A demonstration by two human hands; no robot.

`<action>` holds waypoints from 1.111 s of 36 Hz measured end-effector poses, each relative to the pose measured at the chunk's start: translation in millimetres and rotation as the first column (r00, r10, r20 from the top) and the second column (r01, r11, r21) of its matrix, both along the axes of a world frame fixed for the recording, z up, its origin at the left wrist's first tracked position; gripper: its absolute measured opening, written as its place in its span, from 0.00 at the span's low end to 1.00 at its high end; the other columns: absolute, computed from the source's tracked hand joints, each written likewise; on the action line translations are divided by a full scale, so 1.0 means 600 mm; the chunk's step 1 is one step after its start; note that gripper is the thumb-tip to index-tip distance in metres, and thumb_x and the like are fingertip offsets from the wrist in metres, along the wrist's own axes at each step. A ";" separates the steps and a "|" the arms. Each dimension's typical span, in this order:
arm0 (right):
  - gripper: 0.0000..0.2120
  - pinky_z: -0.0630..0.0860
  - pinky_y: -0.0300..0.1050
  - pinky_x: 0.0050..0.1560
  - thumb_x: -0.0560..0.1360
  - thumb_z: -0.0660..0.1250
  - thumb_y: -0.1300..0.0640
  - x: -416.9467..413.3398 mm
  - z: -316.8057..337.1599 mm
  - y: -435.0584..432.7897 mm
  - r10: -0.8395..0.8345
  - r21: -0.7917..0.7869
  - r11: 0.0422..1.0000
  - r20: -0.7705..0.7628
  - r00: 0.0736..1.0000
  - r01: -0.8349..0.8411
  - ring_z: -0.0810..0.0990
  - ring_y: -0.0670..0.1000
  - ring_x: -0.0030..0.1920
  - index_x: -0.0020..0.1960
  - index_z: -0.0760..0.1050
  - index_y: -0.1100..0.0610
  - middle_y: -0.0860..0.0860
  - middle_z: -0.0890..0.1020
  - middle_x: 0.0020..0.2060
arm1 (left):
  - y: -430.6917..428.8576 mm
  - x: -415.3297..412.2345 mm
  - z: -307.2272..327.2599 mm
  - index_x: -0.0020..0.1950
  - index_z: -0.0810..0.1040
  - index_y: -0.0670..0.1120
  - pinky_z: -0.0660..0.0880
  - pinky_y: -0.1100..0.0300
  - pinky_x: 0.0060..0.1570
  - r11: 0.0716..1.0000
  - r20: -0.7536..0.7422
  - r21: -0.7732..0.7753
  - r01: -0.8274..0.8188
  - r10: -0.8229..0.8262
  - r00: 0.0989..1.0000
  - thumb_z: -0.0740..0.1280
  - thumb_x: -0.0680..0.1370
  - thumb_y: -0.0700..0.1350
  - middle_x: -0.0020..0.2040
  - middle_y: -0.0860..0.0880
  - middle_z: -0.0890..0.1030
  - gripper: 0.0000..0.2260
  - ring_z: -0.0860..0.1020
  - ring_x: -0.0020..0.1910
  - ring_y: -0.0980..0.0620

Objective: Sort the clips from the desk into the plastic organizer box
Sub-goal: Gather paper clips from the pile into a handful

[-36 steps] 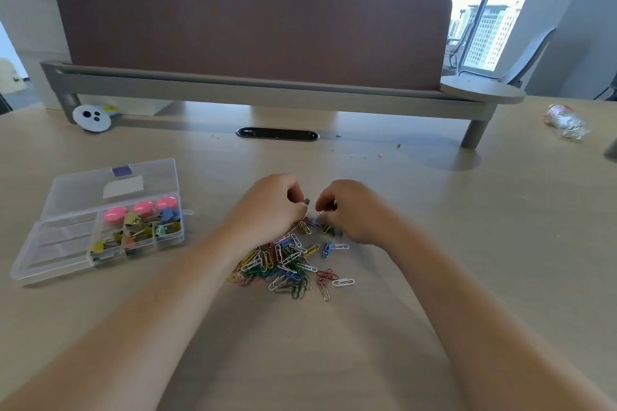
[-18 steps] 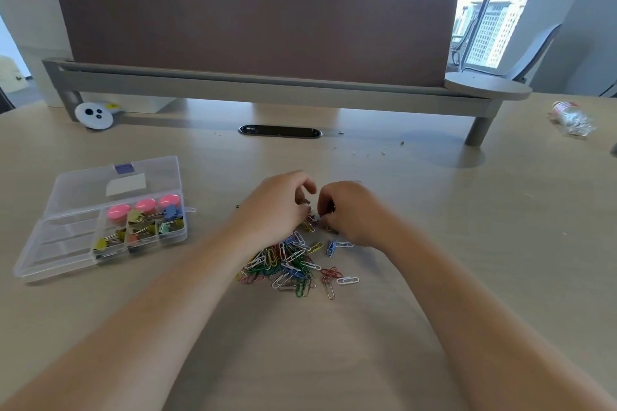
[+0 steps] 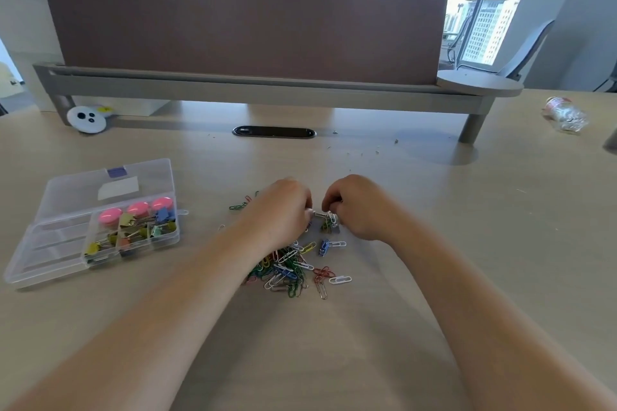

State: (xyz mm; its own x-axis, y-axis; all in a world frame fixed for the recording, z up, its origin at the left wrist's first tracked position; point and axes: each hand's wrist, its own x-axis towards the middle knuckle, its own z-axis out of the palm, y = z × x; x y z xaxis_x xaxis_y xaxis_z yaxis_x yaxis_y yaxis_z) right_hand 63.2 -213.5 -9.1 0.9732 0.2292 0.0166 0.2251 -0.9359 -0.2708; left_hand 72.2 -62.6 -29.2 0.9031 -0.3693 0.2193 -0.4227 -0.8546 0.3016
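Observation:
A heap of coloured paper clips (image 3: 293,269) lies on the wooden desk in front of me. Both hands hover at its far edge. My left hand (image 3: 283,210) has curled fingers and pinches at a clip between the hands. My right hand (image 3: 359,207) is curled too, pinching a small bunch of clips (image 3: 329,222) that includes a green binder clip. The clear plastic organizer box (image 3: 43,264) lies open at the left; its right compartments hold coloured binder clips and pink round pieces. A few stray clips (image 3: 240,205) lie left of my left hand.
A brown divider panel (image 3: 243,23) on a grey rail crosses the back of the desk, with a person standing behind it. A black cable grommet (image 3: 273,132), a white round gadget (image 3: 87,118) at the left and a crumpled plastic bottle (image 3: 566,115) at the far right.
Both hands stay at the far edge of the heap and have worked at the clips between them; a few stray clips now show left of my left hand.

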 end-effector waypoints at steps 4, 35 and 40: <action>0.13 0.75 0.42 0.52 0.78 0.60 0.65 -0.001 -0.002 0.002 -0.004 0.017 1.000 -0.014 1.000 0.005 0.80 0.53 0.52 0.55 0.82 0.56 0.53 0.83 0.54 | -0.002 -0.004 0.000 0.49 0.83 0.45 0.73 0.58 0.44 0.999 -0.024 0.043 -0.003 0.004 1.000 0.67 0.77 0.48 0.48 0.47 0.79 0.08 0.78 0.45 0.48; 0.21 0.60 0.45 0.29 0.73 0.71 0.49 -0.012 0.004 0.002 -0.094 -0.142 0.986 -0.069 0.993 0.084 0.66 0.56 0.34 0.30 0.70 0.62 0.54 0.65 0.25 | -0.004 -0.017 0.005 0.45 0.76 0.49 0.68 0.60 0.34 0.966 -0.061 -0.248 -0.078 0.065 0.996 0.68 0.77 0.48 0.42 0.52 0.79 0.04 0.76 0.41 0.53; 0.20 0.59 0.44 0.28 0.75 0.68 0.55 -0.010 0.002 0.009 -0.088 -0.221 0.973 -0.075 0.993 0.069 0.66 0.55 0.34 0.28 0.66 0.59 0.54 0.63 0.25 | -0.003 -0.022 0.006 0.45 0.78 0.50 0.67 0.63 0.34 0.969 -0.081 -0.246 -0.020 0.000 0.997 0.65 0.78 0.44 0.42 0.52 0.81 0.04 0.78 0.41 0.53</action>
State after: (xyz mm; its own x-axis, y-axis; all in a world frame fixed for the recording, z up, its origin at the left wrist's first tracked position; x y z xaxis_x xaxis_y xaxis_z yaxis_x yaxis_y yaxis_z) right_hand 57.1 -208.1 -7.8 0.9841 0.1413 -0.1072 0.1339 -0.9883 -0.0735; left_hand 59.0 -64.6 -25.8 0.9246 -0.3037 0.2298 -0.3807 -0.7536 0.5358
